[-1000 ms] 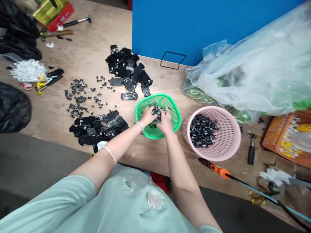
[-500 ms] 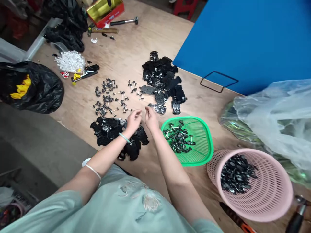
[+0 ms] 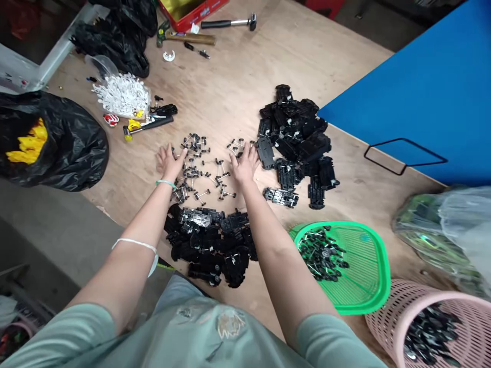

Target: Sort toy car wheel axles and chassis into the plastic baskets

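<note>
On the wooden table lie loose toy wheel axles (image 3: pixel 195 174), small black wheels on thin silvery rods. My left hand (image 3: pixel 170 161) rests at their left edge, fingers spread. At their right side my right hand (image 3: pixel 245 163) lies with fingers apart, close to a dark grey toy car chassis (image 3: pixel 265 152). A heap of black toy car chassis (image 3: pixel 299 128) spreads to the right of my right hand. Nearer my body, between my forearms, sits a second heap of chassis (image 3: pixel 215 237). Neither hand grips anything that I can see.
A green basket (image 3: pixel 370 266) with wheel axles stands right of my right forearm, beside a pink basket (image 3: pixel 404 317) of black parts. Hammers (image 3: pixel 194 38), white clips (image 3: pixel 125 94) and a black bag (image 3: pixel 82 143) with yellow pieces are at the left. A blue board (image 3: pixel 422 92) is at the right.
My hands were close together with fingers bent; now they have moved apart to either side of the wheel axles, and the fingers have spread. The whole view has shifted too.
</note>
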A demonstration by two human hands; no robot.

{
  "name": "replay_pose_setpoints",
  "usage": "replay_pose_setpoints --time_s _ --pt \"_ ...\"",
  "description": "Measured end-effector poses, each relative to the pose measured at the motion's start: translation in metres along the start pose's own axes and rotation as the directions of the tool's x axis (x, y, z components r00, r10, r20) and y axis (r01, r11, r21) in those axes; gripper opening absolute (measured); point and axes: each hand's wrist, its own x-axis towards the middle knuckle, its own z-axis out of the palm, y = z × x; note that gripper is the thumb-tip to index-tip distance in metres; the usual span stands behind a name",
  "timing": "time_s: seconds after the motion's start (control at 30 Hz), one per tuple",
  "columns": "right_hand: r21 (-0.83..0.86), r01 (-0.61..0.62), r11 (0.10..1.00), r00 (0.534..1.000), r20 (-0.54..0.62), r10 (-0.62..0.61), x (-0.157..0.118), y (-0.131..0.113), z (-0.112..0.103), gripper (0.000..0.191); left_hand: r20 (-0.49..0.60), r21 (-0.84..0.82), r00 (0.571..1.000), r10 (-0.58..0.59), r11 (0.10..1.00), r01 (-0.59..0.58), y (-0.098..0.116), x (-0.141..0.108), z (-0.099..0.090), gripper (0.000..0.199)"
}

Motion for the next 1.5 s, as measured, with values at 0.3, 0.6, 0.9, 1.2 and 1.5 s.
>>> replay_pose_setpoints --time_s 0.3,0.6,0.9,1.2,1.5 --pt "0.103 0.329 0.939 0.911 0.226 -0.344 0.014 -0.062 0.021 0.063 0.198 -0.04 0.847 0.494 0.867 -0.496 0.027 0.027 0.022 0.044" --pt "-0.046 0.374 0.926 0.842 0.434 -0.319 -0.076 -0.009 -0.036 0.132 0.587 0.1 0.657 0.473 0.763 -0.639 -0.011 0.013 -0.032 0.143" --pt "0.165 0.225 0.96 0.894 0.356 -0.271 0.003 -0.063 0.022 0.127 0.542 0.032 0.655 0.526 0.766 -0.642 0.028 0.036 0.011 0.143" --pt "0.36 0.186 0.914 0.911 0.286 -0.298 -0.02 -0.077 0.032 0.097 0.321 -0.063 0.759 0.567 0.812 -0.58 0.019 -0.005 0.022 0.073" --pt "0.526 0.143 0.839 0.93 0.218 -0.296 -0.057 -0.085 0.022 0.064 0.121 -0.188 0.827 0.549 0.831 -0.524 0.046 -0.047 0.013 0.052"
